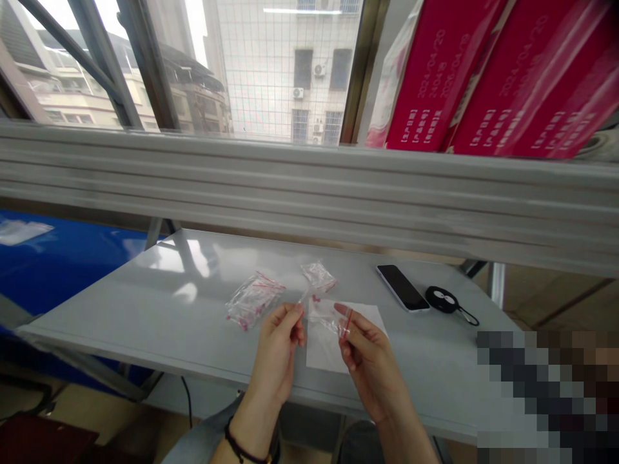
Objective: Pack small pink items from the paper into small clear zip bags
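Note:
Both of my hands hold one small clear zip bag (323, 316) above the grey table (159, 303). My left hand (279, 345) pinches its left end with fingers closed. My right hand (368, 357) pinches the right end, where a red strip shows. Under the bag lies a white sheet of paper (322, 351). A larger clear bag with small pink parts (254, 299) lies to the left, and another small bag (318, 276) sits behind. A dark band is on my left wrist.
A black phone (402, 287) and a black round pouch with a cord (445, 300) lie at the table's right. A grey rail (309, 187) runs across above the table. Red boxes (488, 71) stand at the upper right, blue sheeting (58, 258) at the left.

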### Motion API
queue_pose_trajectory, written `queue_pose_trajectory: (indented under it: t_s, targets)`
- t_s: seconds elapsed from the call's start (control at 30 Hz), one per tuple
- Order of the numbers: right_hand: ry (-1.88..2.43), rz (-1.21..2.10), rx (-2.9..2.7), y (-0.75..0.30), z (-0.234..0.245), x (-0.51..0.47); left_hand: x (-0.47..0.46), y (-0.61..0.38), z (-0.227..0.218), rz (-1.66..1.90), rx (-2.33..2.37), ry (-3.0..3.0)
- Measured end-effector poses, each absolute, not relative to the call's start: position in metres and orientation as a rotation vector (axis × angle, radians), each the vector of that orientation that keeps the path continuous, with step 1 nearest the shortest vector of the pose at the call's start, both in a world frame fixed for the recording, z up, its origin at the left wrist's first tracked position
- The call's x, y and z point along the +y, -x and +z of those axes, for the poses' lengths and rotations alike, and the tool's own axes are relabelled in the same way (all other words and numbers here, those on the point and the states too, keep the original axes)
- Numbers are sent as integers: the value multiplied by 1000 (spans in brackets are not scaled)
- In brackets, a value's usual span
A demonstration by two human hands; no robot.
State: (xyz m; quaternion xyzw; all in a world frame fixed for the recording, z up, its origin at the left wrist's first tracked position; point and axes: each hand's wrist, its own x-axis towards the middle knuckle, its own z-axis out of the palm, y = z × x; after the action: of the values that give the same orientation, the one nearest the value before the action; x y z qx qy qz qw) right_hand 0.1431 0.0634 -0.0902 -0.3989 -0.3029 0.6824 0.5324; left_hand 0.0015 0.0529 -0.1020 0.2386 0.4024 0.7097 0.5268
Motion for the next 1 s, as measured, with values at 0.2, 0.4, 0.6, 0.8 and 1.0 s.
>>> queue_pose_trajectory:
  t_s: [0.2, 0.4, 0.6, 0.8, 1.0]
  targets:
    - [956, 1657, -718, -140, -90, 62, 52, -1, -102, 1684, 944, -552]
    - [922, 1671, -738, -140, -94, 63, 52, 1, -106, 1670, 950, -618]
    - [922, 1663, -754, -140, -93, 62, 52, 2, -102, 1655, 907, -519]
    - [869, 1664, -806, -134, -95, 59, 46, -21, -100, 1679, 689, -332]
    - [848, 1705, -964, -111, -107, 50, 46, -41, -96, 1652, 655, -108]
